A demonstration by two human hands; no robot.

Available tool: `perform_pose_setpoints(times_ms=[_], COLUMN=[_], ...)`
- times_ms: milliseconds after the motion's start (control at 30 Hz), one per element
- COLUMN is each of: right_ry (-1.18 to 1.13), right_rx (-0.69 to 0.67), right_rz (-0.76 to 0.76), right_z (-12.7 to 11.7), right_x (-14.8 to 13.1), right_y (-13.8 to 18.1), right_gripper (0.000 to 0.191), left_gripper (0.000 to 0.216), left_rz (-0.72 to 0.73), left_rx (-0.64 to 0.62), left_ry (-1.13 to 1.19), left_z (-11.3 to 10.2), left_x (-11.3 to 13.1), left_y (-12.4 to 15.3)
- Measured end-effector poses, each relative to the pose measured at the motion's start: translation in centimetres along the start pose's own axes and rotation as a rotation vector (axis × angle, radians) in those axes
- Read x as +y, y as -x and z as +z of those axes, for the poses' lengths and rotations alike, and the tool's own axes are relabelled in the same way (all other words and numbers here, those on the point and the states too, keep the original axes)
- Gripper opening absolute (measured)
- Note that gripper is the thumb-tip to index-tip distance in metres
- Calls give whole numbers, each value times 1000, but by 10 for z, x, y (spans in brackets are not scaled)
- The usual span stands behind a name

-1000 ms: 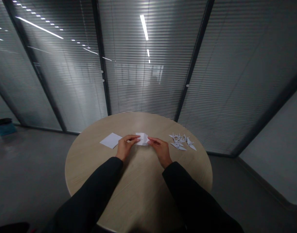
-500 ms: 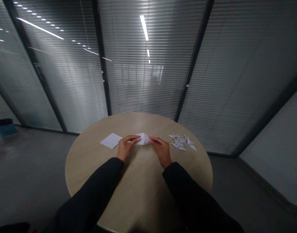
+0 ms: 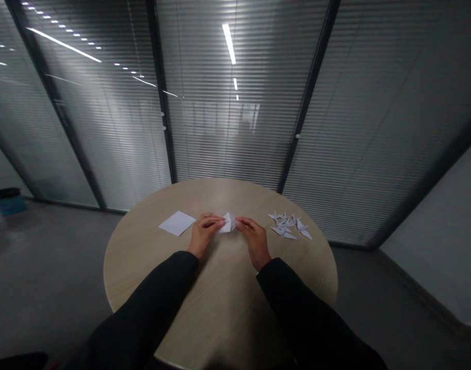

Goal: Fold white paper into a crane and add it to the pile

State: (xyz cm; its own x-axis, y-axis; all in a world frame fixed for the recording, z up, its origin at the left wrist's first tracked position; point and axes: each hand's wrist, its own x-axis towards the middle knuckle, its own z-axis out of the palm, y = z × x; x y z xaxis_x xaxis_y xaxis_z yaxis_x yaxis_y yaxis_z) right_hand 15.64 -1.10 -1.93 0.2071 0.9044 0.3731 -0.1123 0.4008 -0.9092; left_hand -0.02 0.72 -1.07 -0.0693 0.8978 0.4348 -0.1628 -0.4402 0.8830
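A small piece of folded white paper is held over the middle of the round wooden worktop, pinched from either side. The left hand and the right hand each grip one end between fingers and thumb. Just beyond the left hand lies a flat white paper square. Past the right hand sits a loose cluster of small white origami cranes.

Round pale-wood table | blank white paper square | loose pile of white origami cranes
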Motion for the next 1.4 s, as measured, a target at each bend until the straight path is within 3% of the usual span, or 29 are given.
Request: perform_pose_setpoints(times_ms=[133, 300, 567, 800, 1100, 1233, 1333, 1400], right_ry=[48, 8, -19, -100, -210, -60, 144, 312], right_rx=[19, -50, -25, -94, -43, -60, -87, -132], right_rz=[-91, 1, 49, 133, 175, 54, -158, -298], right_z=[-1, 4, 8, 9, 2, -1, -4, -6], right_x=[4, -2, -3, 1, 7, 5, 0, -2], right_y=[0, 4, 3, 3, -1, -4, -5, -5], right_gripper=[23, 23, 26, 34, 35, 35, 35, 24], left_gripper=[18, 23, 29, 32, 42, 36, 34, 35], left_rz=[-46, -149, -98, -82, -24, 29, 63, 99], left_rx=[-23, -43, -48, -43, -173, -179, -241, -318], left_ry=[63, 84, 40, -23, -14, -94, -212, -274], left_z=[3, 7, 10, 9, 9, 2, -3, -5], left_x=[0, 5, -1, 0, 2, 0, 0, 0], left_y=[2, 6, 4, 3, 4, -1, -2, -2])
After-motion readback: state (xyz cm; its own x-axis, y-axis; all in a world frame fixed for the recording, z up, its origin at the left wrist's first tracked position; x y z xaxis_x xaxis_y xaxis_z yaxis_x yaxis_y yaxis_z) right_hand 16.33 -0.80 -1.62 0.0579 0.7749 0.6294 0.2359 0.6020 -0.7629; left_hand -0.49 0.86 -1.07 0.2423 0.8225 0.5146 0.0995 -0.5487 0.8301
